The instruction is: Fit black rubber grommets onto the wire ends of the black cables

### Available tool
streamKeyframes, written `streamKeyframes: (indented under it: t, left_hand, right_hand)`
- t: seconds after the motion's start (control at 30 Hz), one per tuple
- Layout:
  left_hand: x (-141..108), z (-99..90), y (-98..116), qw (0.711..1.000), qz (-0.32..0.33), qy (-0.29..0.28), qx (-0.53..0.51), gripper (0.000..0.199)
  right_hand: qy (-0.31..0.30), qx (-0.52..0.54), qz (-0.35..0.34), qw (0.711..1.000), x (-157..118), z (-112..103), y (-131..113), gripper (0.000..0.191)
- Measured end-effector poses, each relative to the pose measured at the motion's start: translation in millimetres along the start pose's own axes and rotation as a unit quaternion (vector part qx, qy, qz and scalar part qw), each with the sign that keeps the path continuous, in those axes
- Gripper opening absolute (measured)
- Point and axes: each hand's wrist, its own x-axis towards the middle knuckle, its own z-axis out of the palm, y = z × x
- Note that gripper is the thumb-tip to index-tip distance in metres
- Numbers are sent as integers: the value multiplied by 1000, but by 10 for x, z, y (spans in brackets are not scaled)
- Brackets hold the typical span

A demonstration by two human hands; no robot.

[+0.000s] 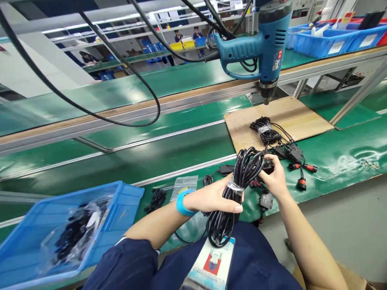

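Note:
A coiled bundle of black cable (246,167), bound round its middle with a clear tie, is held up in front of my body. My left hand (218,196), with a blue band at the wrist, is wrapped round the middle of this bundle. Just right of the bundle's upper end is my right hand (274,176), its thumb and fingers closed together on a dark part that is mostly hidden. A second tied cable coil (265,131) lies on the brown board. Black connectors with red rings (301,183) lie on the green bench, near a small black box (266,200).
A blue heat gun (269,44) hangs nozzle down above the board (290,117). At the left sits a blue bin (121,217) with bagged black parts. Blue trays (326,42) stand on the upper shelf. Several people are far behind. Cables loop overhead.

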Motion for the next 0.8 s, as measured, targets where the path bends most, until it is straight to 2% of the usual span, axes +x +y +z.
streamKeyframes:
  t: [0.1, 0.17, 0.23, 0.3, 0.43, 0.63, 0.7, 0.8]
  left_hand:
    - [-56, -148, -166, 990, -57, -17, -126, 37]
    - [-113, -265, -298, 966, -90, -26, -242, 51]
    - [-175, -359, -400, 941, -91, -33, -324, 65]
    - [-232, -406, -428, 933, -59, -16, -355, 66]
    - [-297, -375, -245, 936, 12, 53, -348, 59]
    - [-268, -327, 160, 924, 60, 101, -364, 52]
    - [-249, -335, 231, 920, 66, 109, -371, 52]
    - [-221, -353, 294, 929, 60, 86, -356, 57]
  right_hand:
    - [12, -53, -57, 997, 61, -3, 2, 42]
    - [-3, -93, -107, 990, 123, -6, 25, 41]
    - [-42, -121, -154, 980, 188, 0, 68, 40]
    - [-95, -126, -176, 972, 234, 20, 114, 44]
    - [-176, -81, -142, 971, 235, 105, 139, 58]
    - [-172, 7, -80, 982, 156, 286, 110, 71]
    - [-198, 24, -59, 978, 121, 360, 148, 75]
    - [-252, 55, -30, 966, 31, 487, 262, 80]
